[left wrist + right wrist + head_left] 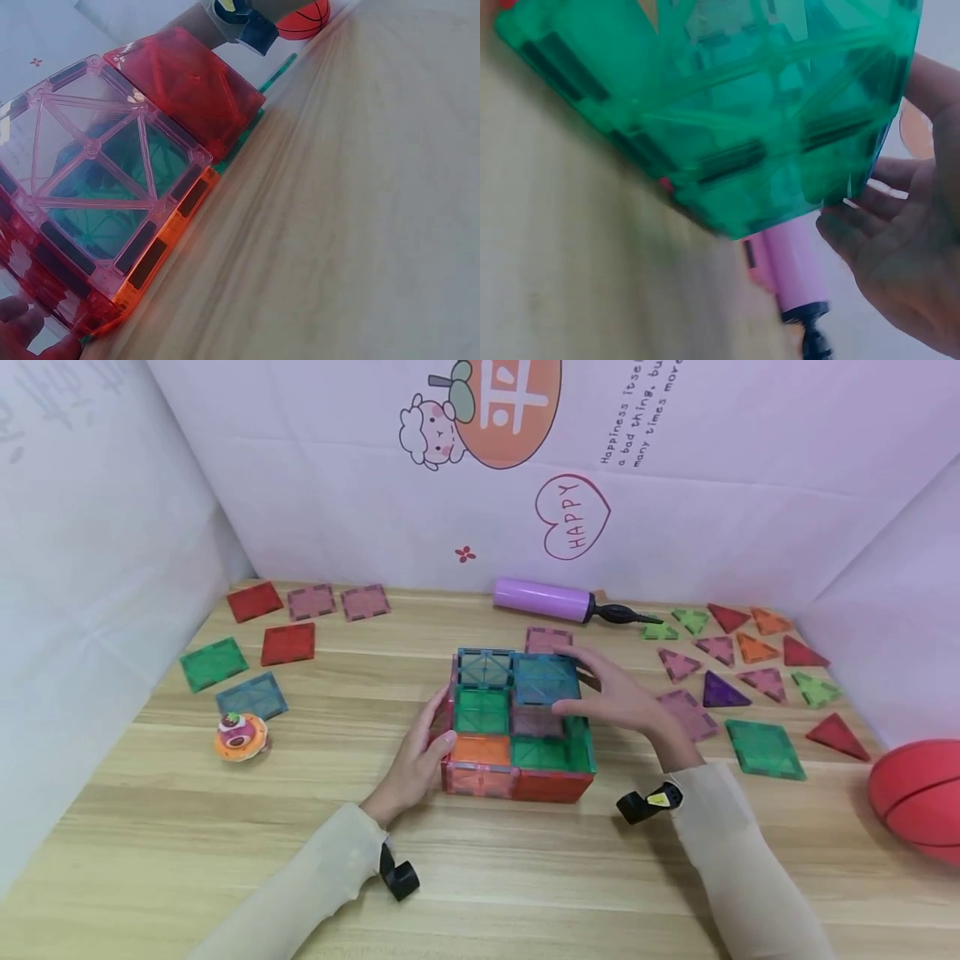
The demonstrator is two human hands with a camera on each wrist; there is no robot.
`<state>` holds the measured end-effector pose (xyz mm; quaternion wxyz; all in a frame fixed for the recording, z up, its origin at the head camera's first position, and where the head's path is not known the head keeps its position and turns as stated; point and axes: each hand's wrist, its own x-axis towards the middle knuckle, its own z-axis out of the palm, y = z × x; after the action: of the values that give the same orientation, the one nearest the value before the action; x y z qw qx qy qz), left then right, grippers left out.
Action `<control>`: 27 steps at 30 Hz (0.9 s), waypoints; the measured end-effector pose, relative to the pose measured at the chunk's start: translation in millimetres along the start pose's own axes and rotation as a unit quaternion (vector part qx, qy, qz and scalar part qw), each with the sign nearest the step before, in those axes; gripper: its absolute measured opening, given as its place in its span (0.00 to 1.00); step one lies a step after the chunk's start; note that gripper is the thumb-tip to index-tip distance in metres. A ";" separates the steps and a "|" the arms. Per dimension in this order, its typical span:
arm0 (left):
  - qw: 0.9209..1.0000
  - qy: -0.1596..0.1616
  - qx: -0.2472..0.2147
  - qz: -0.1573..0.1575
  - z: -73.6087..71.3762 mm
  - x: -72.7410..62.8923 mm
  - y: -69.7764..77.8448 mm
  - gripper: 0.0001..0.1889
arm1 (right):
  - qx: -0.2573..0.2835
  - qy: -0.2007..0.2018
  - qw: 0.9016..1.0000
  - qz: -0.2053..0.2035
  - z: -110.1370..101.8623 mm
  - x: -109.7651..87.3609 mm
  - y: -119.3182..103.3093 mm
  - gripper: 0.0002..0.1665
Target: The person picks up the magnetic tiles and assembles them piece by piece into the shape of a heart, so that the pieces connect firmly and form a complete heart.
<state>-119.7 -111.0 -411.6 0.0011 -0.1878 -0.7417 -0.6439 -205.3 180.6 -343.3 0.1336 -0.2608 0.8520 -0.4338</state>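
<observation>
A low box of magnetic tiles [480,712] stands at mid-table, with blue, green, orange and pink squares inside its walls. My left hand [414,764] rests its fingers along the box's left side, thumb at the near left corner. In the left wrist view its fingertips touch the red side wall [52,281], beside a pink front tile [94,150]. With my right hand [618,693] I hold a blue square tile [546,679] over the far right part of the box, thumb at its near edge and fingers at its far edge. Green right wall tiles [727,112] fill the right wrist view.
Loose square tiles [288,645] and a donut-shaped toy [242,737] lie at left. Behind the box are a pink tile [547,639] and a purple hand pump [543,600]. Several triangle tiles [723,690], a green tile [765,749] and a red ball [922,802] are at right.
</observation>
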 end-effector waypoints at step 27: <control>0.868 0.041 0.361 -0.338 -141.5 84.8 -0.4 0.43 | 0.087 0.013 0.996 -0.013 5.1 -3.0 20.1 0.44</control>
<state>-232.6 -222.7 -367.2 -0.1186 0.1150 -0.9398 -0.2990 -207.1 188.7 -362.5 0.1394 -0.2538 0.8095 -0.5108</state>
